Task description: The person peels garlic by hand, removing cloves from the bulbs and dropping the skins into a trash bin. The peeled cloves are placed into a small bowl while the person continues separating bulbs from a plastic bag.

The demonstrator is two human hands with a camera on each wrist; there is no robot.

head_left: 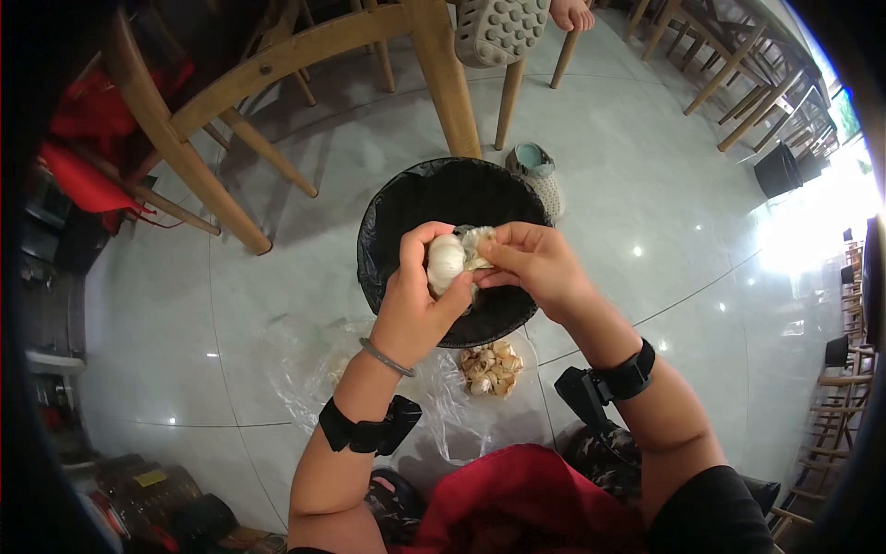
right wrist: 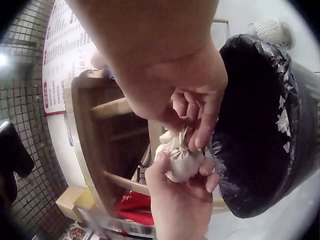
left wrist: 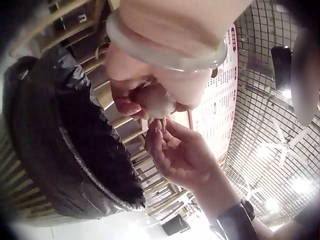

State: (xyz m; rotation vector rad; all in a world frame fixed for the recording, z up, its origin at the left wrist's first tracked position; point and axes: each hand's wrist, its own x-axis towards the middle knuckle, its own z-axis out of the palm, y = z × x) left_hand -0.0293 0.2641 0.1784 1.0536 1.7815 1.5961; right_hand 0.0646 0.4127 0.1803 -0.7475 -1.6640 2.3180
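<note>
A whole white garlic bulb (head_left: 446, 262) sits in my left hand (head_left: 413, 300), whose fingers and thumb curl round it. With thumb and fingertips, my right hand (head_left: 540, 266) pinches papery garlic skin (head_left: 480, 246) on the bulb's right side. In the right wrist view, the stem end of the bulb (right wrist: 184, 162) faces the right fingertips, and the skin is bunched there. Both hands are over a bin (head_left: 380, 208) lined with a black bag. Bits of pale skin (right wrist: 283, 120) cling to the liner near its rim.
Below the bin on the tiled floor is a clear bowl (head_left: 531, 355) holding garlic pieces (head_left: 491, 369). A clear plastic bag (head_left: 300, 374) lies beside it. Beyond the bin stand a wooden chair (head_left: 452, 88) and a pale clog (head_left: 546, 189). Red cloth (head_left: 517, 494) covers my lap.
</note>
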